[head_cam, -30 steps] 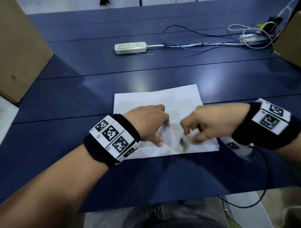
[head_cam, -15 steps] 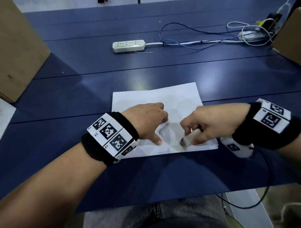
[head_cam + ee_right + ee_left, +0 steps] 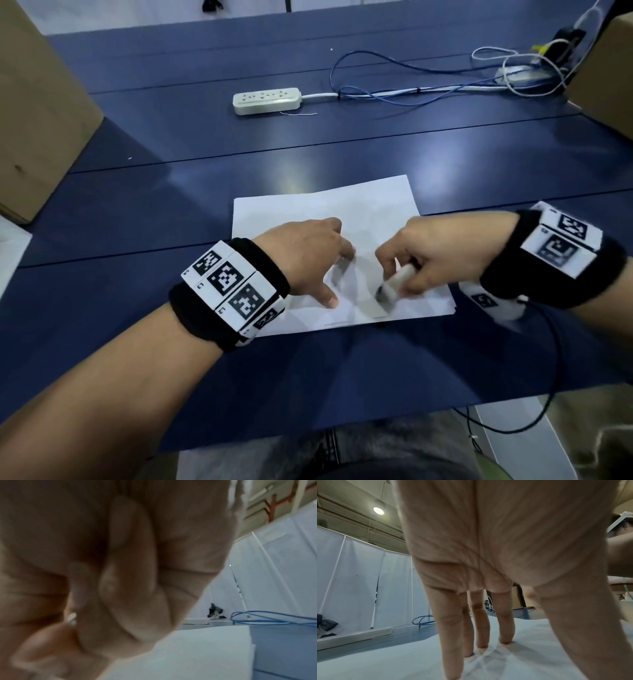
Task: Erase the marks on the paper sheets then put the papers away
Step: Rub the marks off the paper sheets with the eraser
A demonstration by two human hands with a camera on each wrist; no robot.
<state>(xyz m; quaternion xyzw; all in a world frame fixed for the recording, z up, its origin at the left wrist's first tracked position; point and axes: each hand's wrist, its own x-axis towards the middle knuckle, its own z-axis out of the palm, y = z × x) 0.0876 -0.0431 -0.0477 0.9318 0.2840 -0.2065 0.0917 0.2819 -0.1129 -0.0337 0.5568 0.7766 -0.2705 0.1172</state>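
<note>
Here the dark blue tabletop carries a white rectangular paper stack near its front edge. The left hand presses it with straight spread fingers. The right hand grips a white stick eraser, tip angled down-left onto the paper.

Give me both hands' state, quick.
Left hand: open, straight fingers pressing the paper.
Right hand: closed around the eraser.
</note>
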